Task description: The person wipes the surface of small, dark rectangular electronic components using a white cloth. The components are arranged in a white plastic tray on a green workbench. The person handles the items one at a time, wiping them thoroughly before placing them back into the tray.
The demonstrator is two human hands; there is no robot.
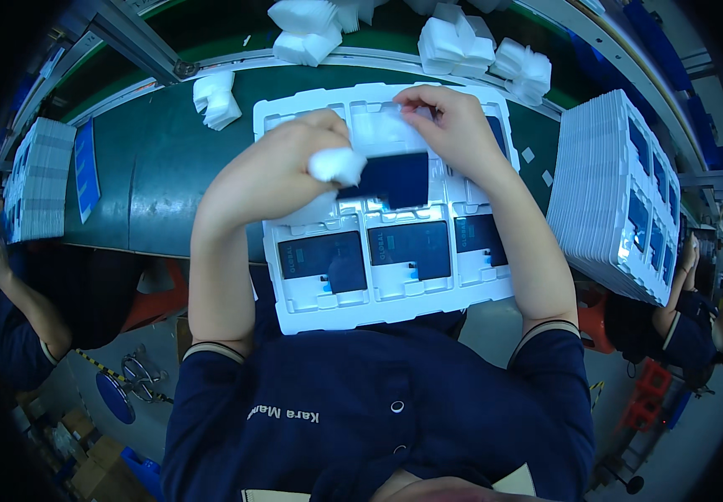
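Note:
A white molded tray (328, 320) lies in front of me, with dark flat rectangular pieces (411, 253) in its compartments. My left hand (282, 171) is closed around a crumpled white wipe (338, 166), over the tray's left side. Right beside the wipe is another dark flat piece (395, 180), slightly blurred; whether my fingers touch it I cannot tell. Over the upper middle of the tray, my right hand (453, 125) has its thumb and forefinger pinched together. What they hold, if anything, is too small or too clear to make out.
Tall stacks of similar white trays stand on the right (600, 192) and left (43, 180). A blue flat strip (86, 171) lies by the left stack. White wipes (217, 99) sit on the green table (160, 184), with several bundles (457, 46) behind. People work at both sides.

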